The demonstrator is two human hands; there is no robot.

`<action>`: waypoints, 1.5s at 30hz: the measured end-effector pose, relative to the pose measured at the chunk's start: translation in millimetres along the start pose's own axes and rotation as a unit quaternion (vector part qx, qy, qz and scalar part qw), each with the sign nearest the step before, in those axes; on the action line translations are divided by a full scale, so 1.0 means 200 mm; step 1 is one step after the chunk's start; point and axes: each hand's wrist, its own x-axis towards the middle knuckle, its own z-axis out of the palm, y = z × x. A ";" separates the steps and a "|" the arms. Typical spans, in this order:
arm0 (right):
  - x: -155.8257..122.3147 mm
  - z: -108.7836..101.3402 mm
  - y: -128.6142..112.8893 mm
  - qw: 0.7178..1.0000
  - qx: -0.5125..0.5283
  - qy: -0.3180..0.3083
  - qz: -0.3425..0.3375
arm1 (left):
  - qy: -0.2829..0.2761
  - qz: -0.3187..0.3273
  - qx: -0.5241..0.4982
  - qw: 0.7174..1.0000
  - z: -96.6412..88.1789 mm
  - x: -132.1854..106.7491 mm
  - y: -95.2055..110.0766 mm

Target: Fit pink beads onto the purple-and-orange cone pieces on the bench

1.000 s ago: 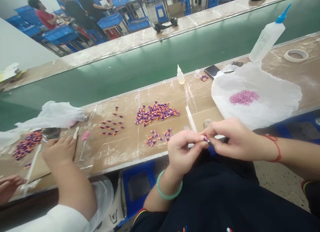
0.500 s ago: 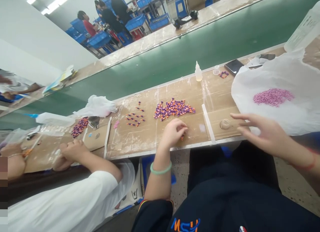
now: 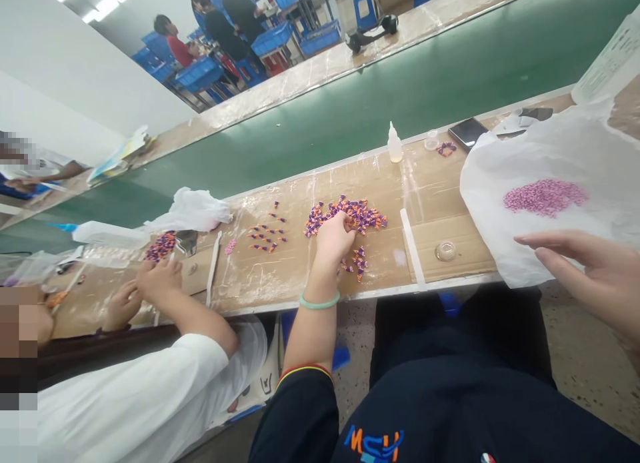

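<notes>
My left hand (image 3: 333, 238), a green bangle on its wrist, reaches onto the wooden bench (image 3: 295, 276) with its fingers curled into the near edge of a pile of small purple and orange pieces (image 3: 350, 214). What the fingers hold, if anything, is hidden. A smaller cluster of the same pieces (image 3: 356, 262) lies just right of that hand. My right hand (image 3: 590, 273) hovers off the bench edge, fingers stretched out and empty, beside a white plastic bag (image 3: 550, 156) carrying a heap of pink pieces (image 3: 545, 196).
A person in a white sleeve (image 3: 150, 390) works at my left with both hands (image 3: 150, 290) on the bench. A small glue bottle (image 3: 395, 144), a phone (image 3: 467, 132), a clear round lid (image 3: 445, 251) and a white strip (image 3: 413, 250) lie on the bench. A green conveyor (image 3: 350, 110) runs behind.
My left hand moved forward from the small cluster into the large pile. My right hand drew back and right, off the bench edge.
</notes>
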 end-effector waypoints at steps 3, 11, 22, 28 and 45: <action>-0.01 -0.01 0.02 1.000 0.006 0.005 0.021 | 0.012 -0.007 -0.041 0.999 -0.02 -0.04 -0.04; -0.01 -0.02 0.05 0.999 0.003 0.024 0.045 | 0.007 -0.020 -0.239 0.971 -0.04 -0.15 -0.02; 0.08 -0.08 0.21 0.992 -0.020 0.086 0.090 | -0.054 -0.015 -0.524 0.850 0.02 -0.30 0.22; 0.20 -0.05 0.40 0.991 -0.074 0.014 0.106 | -0.087 -0.003 -0.532 0.842 0.07 -0.35 0.26; 0.30 0.00 0.50 0.988 -0.041 -0.018 0.149 | -0.139 0.013 -0.505 0.852 0.14 -0.48 0.22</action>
